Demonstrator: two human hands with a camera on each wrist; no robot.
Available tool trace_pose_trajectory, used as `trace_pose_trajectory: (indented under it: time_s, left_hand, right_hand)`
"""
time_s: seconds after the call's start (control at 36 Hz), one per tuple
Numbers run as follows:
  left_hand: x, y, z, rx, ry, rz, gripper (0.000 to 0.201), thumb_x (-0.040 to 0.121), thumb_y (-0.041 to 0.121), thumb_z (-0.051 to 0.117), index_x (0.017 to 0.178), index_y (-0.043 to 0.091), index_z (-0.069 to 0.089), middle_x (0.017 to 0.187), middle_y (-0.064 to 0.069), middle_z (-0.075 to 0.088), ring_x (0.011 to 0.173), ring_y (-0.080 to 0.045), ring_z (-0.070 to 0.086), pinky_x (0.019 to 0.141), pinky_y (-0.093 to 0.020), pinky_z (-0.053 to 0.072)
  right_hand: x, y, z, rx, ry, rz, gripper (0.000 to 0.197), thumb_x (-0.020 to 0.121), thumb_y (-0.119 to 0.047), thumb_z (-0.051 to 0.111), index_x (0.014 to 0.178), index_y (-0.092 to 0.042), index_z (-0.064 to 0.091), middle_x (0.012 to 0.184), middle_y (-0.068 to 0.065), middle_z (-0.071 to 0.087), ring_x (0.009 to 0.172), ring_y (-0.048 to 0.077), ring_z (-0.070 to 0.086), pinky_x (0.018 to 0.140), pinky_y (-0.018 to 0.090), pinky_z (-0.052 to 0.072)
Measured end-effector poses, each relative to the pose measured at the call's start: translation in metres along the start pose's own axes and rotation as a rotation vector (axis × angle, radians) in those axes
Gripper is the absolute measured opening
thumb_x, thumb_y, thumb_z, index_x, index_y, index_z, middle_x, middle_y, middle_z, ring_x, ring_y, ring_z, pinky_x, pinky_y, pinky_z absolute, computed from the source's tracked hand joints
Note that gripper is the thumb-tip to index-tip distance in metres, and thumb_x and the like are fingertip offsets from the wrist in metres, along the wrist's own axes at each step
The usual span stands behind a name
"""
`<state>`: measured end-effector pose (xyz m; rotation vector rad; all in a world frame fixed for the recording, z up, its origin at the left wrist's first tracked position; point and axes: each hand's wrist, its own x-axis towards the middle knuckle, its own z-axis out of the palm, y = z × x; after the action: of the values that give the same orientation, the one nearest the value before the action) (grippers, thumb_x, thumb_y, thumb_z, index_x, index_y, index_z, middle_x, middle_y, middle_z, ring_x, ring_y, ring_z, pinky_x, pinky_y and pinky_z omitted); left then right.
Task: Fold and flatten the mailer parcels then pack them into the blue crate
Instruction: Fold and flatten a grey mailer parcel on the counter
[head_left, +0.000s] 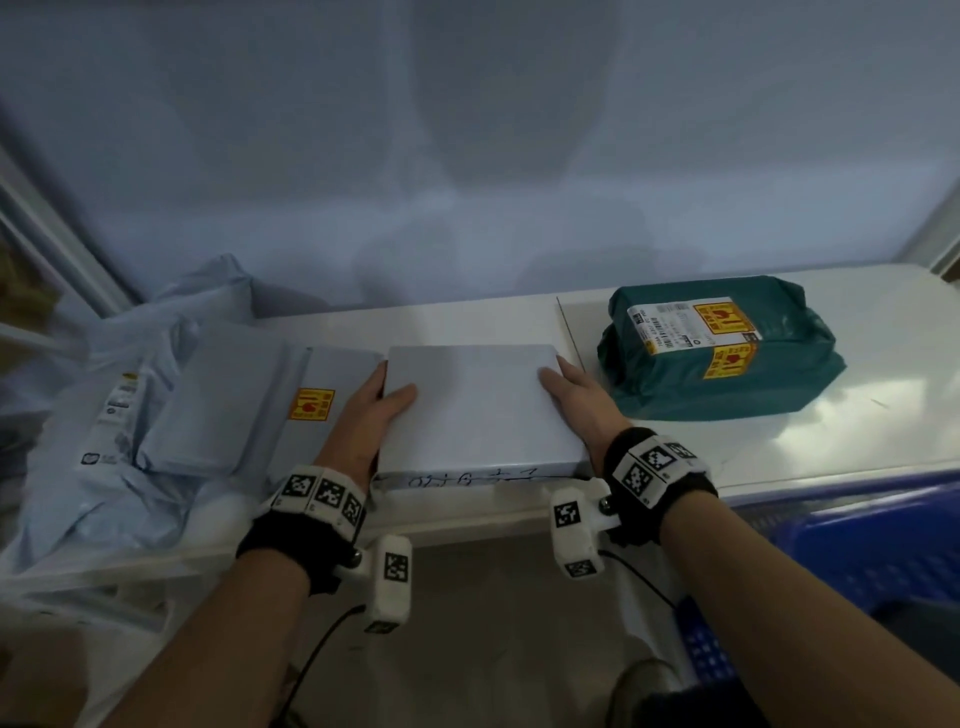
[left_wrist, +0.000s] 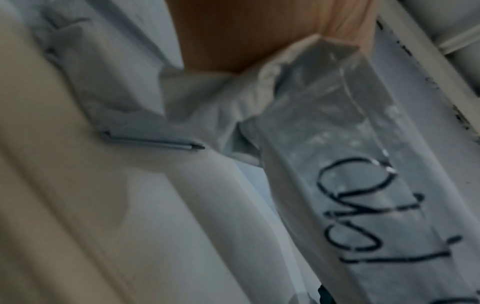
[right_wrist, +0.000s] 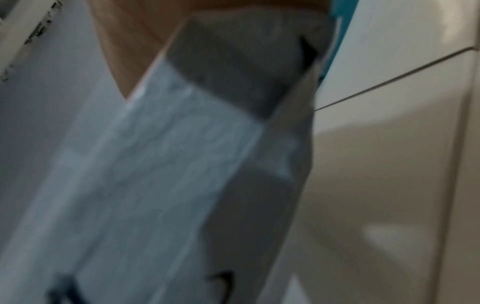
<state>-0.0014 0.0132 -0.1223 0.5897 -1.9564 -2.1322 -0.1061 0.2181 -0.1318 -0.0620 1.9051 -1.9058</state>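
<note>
A flat pale grey mailer parcel (head_left: 478, 405) lies on the white table (head_left: 810, 441) near its front edge, with black handwriting along its near side (left_wrist: 363, 205). My left hand (head_left: 376, 400) grips its left edge, thumb on top and fingers down the side. My right hand (head_left: 569, 389) grips the right edge the same way. The right wrist view shows the parcel's taped corner (right_wrist: 161, 164) under my palm (right_wrist: 130, 51), blurred. Part of the blue crate (head_left: 862, 545) shows below the table at the lower right.
A dark green wrapped parcel (head_left: 722, 358) with orange stickers sits on the table just right of my right hand. A heap of pale blue mailers (head_left: 156, 415), one bearing an orange sticker (head_left: 311, 405), lies to the left. A wall stands close behind.
</note>
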Motion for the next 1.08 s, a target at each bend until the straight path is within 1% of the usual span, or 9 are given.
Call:
trace_pose_trajectory:
  time_s: [0.11,0.22,0.39,0.58,0.69,0.75,0.83,0.97,1.08]
  left_hand:
    - [-0.003,-0.017,0.007,0.033,0.022,-0.008,0.042,0.092,0.026,0.059,0.133,0.028,0.054,0.124,0.002,0.064,0.111,-0.022,0.062,0.1,-0.043,0.047]
    - [0.0,-0.026,0.014,0.083,0.049,-0.005,0.037,0.091,0.032,0.06,0.128,0.034,0.057,0.114,0.017,0.062,0.105,-0.015,0.061,0.1,-0.04,0.047]
    - [0.008,-0.004,0.027,0.029,0.02,0.01,0.028,0.094,0.025,0.057,0.12,0.033,0.062,0.115,0.0,0.069,0.104,-0.025,0.065,0.094,-0.042,0.051]
    - [0.022,0.044,0.044,0.004,-0.022,0.043,0.025,0.096,0.018,0.054,0.117,0.027,0.062,0.104,-0.003,0.069,0.083,-0.019,0.065,0.068,-0.025,0.054]
    - [0.028,0.074,0.066,-0.006,-0.049,0.057,0.025,0.096,0.015,0.052,0.117,0.025,0.061,0.099,-0.002,0.069,0.077,-0.017,0.065,0.061,-0.023,0.054]
    - [0.029,0.086,0.082,-0.005,-0.069,0.064,0.025,0.096,0.014,0.052,0.117,0.025,0.06,0.098,-0.001,0.069,0.076,-0.016,0.065,0.059,-0.021,0.054]
    - [0.031,0.1,0.107,0.003,-0.098,0.075,0.028,0.096,0.014,0.052,0.122,0.022,0.059,0.104,-0.003,0.069,0.082,-0.019,0.065,0.067,-0.025,0.055]
    - [0.038,0.108,0.15,0.002,-0.125,0.076,0.029,0.095,0.012,0.052,0.121,0.022,0.06,0.111,-0.003,0.069,0.094,-0.023,0.065,0.084,-0.033,0.054]
    - [0.044,0.107,0.188,0.017,-0.16,0.071,0.028,0.095,0.013,0.053,0.121,0.022,0.058,0.112,-0.003,0.067,0.099,-0.023,0.064,0.086,-0.033,0.052]
  right_hand:
    - [-0.003,0.005,-0.006,-0.05,0.019,0.006,0.038,0.098,-0.023,0.051,0.136,-0.018,0.051,0.118,0.007,0.065,0.097,0.022,0.065,0.084,0.033,0.055]
    - [-0.005,0.007,-0.013,-0.112,0.012,-0.022,0.034,0.097,-0.021,0.053,0.131,-0.018,0.053,0.113,0.005,0.065,0.086,0.015,0.065,0.066,0.02,0.055]
    - [-0.004,-0.016,-0.021,-0.148,0.046,-0.035,0.031,0.092,-0.019,0.052,0.123,-0.018,0.057,0.117,0.011,0.066,0.103,0.029,0.064,0.092,0.043,0.054]
    - [-0.003,-0.062,-0.036,-0.091,0.036,-0.067,0.03,0.093,-0.016,0.052,0.122,-0.023,0.057,0.114,0.009,0.067,0.099,0.03,0.066,0.083,0.04,0.057]
    - [-0.007,-0.089,-0.054,-0.168,0.086,-0.089,0.031,0.088,-0.031,0.055,0.119,-0.03,0.058,0.109,0.003,0.07,0.095,0.027,0.068,0.087,0.045,0.056]
    - [-0.008,-0.101,-0.068,-0.186,0.104,-0.098,0.027,0.093,-0.031,0.052,0.119,-0.027,0.057,0.108,0.001,0.069,0.091,0.022,0.068,0.081,0.036,0.058]
    - [-0.009,-0.117,-0.091,-0.196,0.138,-0.125,0.014,0.099,-0.026,0.047,0.111,-0.028,0.052,0.097,-0.009,0.064,0.079,0.007,0.06,0.059,0.011,0.049]
    - [-0.008,-0.128,-0.127,-0.221,0.221,-0.12,0.029,0.096,-0.028,0.05,0.123,-0.023,0.058,0.117,0.004,0.065,0.103,0.023,0.063,0.094,0.036,0.051]
    - [-0.007,-0.133,-0.163,-0.239,0.246,-0.107,0.031,0.097,-0.028,0.05,0.126,-0.02,0.057,0.113,0.004,0.065,0.089,0.019,0.064,0.075,0.029,0.054]
